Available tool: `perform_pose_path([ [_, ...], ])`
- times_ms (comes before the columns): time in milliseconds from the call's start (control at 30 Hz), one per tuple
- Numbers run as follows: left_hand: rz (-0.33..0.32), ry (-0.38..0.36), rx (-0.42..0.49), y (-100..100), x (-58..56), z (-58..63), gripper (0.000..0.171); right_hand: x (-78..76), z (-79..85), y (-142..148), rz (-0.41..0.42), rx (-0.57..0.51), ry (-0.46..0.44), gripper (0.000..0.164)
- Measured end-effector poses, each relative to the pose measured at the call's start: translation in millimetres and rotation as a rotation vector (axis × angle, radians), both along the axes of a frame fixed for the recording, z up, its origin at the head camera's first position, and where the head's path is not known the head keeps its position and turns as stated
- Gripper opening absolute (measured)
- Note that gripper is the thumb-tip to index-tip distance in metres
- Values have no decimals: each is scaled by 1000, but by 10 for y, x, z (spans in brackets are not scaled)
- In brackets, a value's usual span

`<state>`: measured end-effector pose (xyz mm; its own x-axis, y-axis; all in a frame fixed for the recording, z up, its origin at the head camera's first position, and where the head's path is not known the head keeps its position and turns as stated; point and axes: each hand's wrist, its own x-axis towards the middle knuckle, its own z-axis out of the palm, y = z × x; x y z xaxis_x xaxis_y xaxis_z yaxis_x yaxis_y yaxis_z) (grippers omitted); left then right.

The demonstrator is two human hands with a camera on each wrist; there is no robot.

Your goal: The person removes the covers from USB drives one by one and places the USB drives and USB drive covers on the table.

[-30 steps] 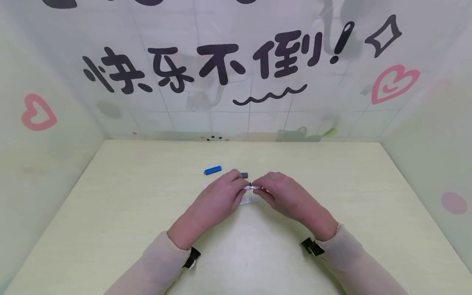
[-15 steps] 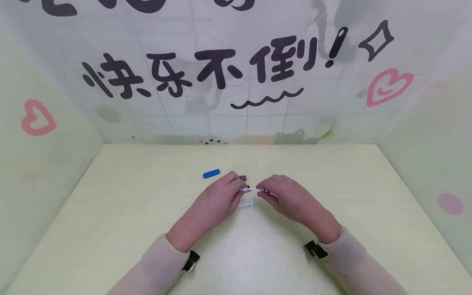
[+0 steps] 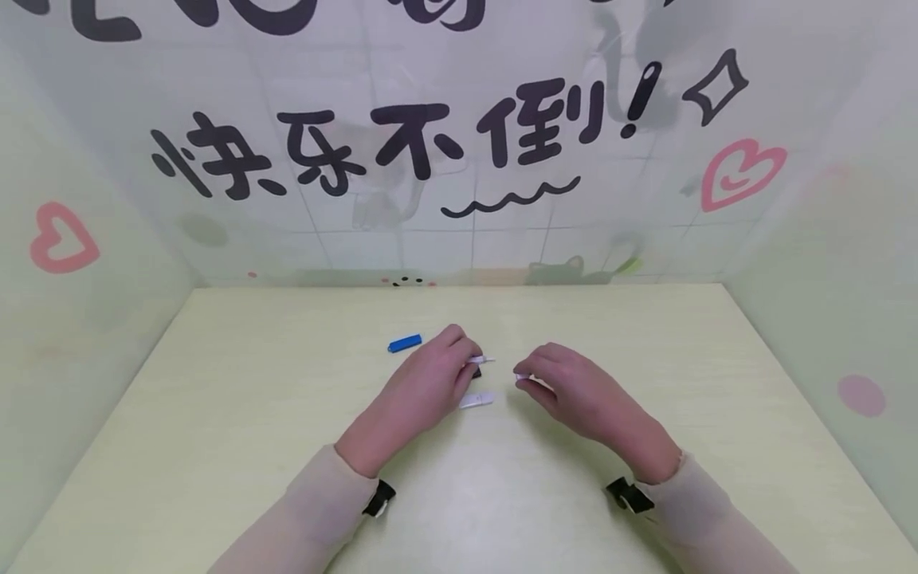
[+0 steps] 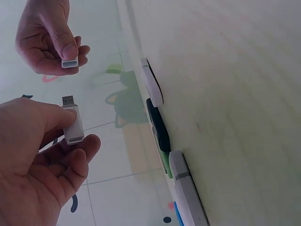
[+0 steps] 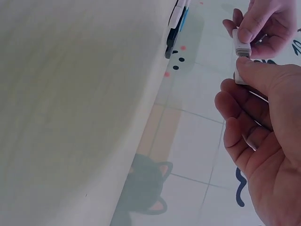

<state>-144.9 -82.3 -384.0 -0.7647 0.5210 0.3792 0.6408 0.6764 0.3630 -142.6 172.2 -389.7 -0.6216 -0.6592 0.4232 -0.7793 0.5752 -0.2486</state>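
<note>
My left hand (image 3: 430,379) pinches a white USB flash drive (image 4: 74,126) between thumb and fingers, its metal plug (image 4: 68,100) bare and pointing toward the other hand. Across a small gap, my right hand (image 3: 584,391) pinches a small white cap (image 4: 69,62), its hollow end facing the plug in the left wrist view. In the head view the drive (image 3: 480,360) and the cap (image 3: 521,376) show as small white tips at the fingers. Both hands are raised above the table.
Near my left hand, a white flash drive (image 3: 478,399), a dark one (image 3: 477,372) and a blue one (image 3: 405,344) lie on the pale table (image 3: 251,414). The left wrist view also shows a green edge (image 4: 166,162) and another white stick (image 4: 188,188). Printed walls (image 3: 473,231) enclose the table.
The cap and the drive were together at first; the right hand has pulled the cap off to the right, and the gap has widened, baring the plug.
</note>
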Motion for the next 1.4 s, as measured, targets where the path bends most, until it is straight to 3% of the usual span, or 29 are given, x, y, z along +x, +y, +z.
perform_pose_path([
  [433, 22, -78, -80, 252, -364, 96, 13, 70, -45, 164, -19, 3, 8, 16],
  [833, 50, -146, -115, 511, -681, 104, 17, 122, -71, 234, -27, 4, -20, 14],
  [1167, 94, -277, -47, 737, -916, -16, 14, 138, -41, 263, -43, -13, -50, 16],
  [1400, 111, -350, -58, 940, -1030, -65, 15, 136, -12, 304, -54, -12, -50, 17],
])
